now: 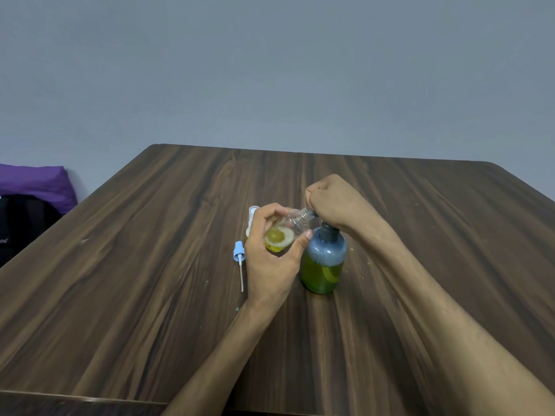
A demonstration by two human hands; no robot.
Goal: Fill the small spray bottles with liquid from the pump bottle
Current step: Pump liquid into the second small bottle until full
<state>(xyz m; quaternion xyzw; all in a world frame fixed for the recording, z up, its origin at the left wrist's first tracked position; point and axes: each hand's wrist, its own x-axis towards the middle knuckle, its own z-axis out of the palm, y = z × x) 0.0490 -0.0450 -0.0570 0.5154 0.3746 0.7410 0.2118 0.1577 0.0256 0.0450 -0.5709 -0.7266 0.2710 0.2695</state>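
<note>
left hand tilts small spray bottle at pump bottle nozzle; right hand presses pump.

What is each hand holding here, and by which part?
The left hand grips the small spray bottle round its lower body, tilted toward the pump. The right hand is curled over the pump bottle's pump head.

Both forearms are bare, with no sleeves, and each hand wears nothing.

I see a dark wood-grain table. On it stand the pump bottle and, lying flat, a blue spray cap with its tube toward me.
</note>
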